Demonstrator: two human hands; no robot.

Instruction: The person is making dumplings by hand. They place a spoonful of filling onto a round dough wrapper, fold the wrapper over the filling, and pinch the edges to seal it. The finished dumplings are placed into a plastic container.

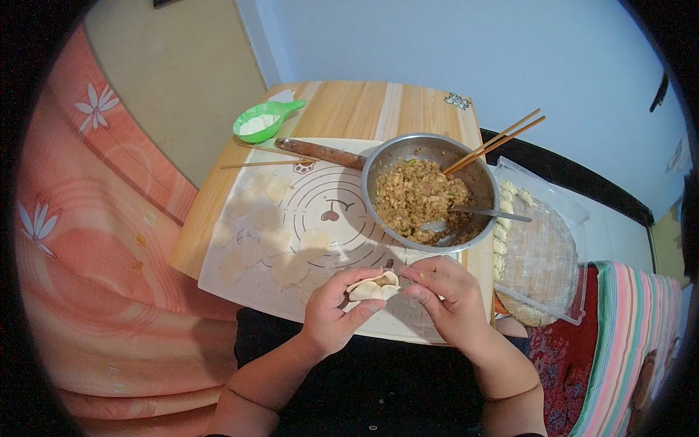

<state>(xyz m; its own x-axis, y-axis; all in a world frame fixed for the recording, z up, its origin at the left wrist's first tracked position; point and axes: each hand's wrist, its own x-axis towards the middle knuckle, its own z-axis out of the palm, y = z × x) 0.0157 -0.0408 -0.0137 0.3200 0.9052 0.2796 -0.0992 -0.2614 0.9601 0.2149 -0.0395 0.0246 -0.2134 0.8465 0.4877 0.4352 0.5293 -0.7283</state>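
A partly folded dumpling [374, 287] of pale dough rests in my left hand [336, 306], held between the thumb and curled fingers. Its top edge gapes, and brownish filling shows inside. Close to the dumpling's right side is my right hand [448, 297], its fingers half bent and the thumb a little apart from them; I see nothing held in it. Beyond my hands stands a metal bowl [371, 197] of minced filling [415, 193]. A metal spoon [491, 213] and a pair of chopsticks [502, 138] stick out of it.
Several round dough wrappers [290, 269] lie on the printed mat [342, 164] at left. A rolling pin [320, 152] and a thin stick [255, 164] lie behind them, near a green scoop of flour [280, 109]. At right, folded dumplings [500, 237] line a woven tray [539, 247].
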